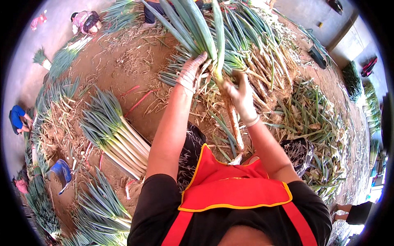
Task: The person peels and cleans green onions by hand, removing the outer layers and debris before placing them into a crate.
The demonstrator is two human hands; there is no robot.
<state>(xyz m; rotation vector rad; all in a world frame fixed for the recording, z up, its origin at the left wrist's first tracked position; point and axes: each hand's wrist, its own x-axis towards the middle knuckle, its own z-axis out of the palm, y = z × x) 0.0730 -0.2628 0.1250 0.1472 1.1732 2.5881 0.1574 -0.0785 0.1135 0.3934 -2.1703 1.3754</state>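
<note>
A large green onion (229, 108) with a soil-stained stalk hangs upright in front of me, roots toward my lap. My left hand (192, 74), in a pale dirty glove, is closed around it where the leaves spread. Just below, my right hand (243, 98), also gloved, is closed at the upper stalk, its thumb against the outer layer; the other fingertips are partly hidden. Beyond both hands lies a heap of unpeeled green onions (262, 61) with brown stalks. To my left rests a bundle of cleaned green onions (127, 139) with white stalks.
A pile of stripped leaves (316, 127) lies at my right. More green onions (102, 205) are at the lower left, near a blue plastic piece (61, 174). Red ties (139, 102) lie on the dirt floor. Other people (86, 21) sit or bend at the far left and top.
</note>
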